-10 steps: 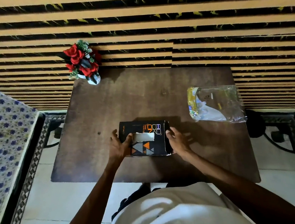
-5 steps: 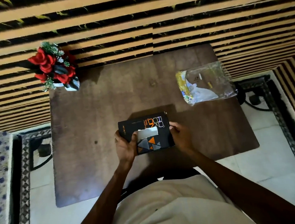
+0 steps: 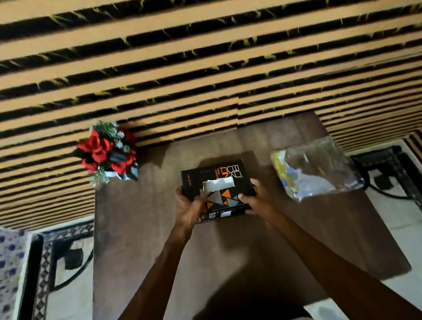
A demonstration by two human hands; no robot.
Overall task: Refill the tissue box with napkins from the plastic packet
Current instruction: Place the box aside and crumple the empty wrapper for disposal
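Note:
A black tissue box (image 3: 215, 177) with orange and grey triangles is held between both hands above the brown table (image 3: 140, 241), tilted with its front side showing. A white napkin (image 3: 218, 184) shows in its top slot. My left hand (image 3: 189, 208) grips the box's left end, thumb on top near the slot. My right hand (image 3: 257, 200) grips the right end. A clear plastic packet (image 3: 316, 169) with a yellow edge and some white napkins inside lies on the table to the right of the box.
A pot of red artificial roses (image 3: 108, 152) stands at the table's far left corner. A striped wall (image 3: 197, 60) runs behind the table. Black metal frames (image 3: 395, 170) and a floral cloth (image 3: 2, 277) flank the table on a tiled floor.
Both hands have lifted the box off the table and carried it away from me, toward the table's far side. The view has tilted up toward the wall.

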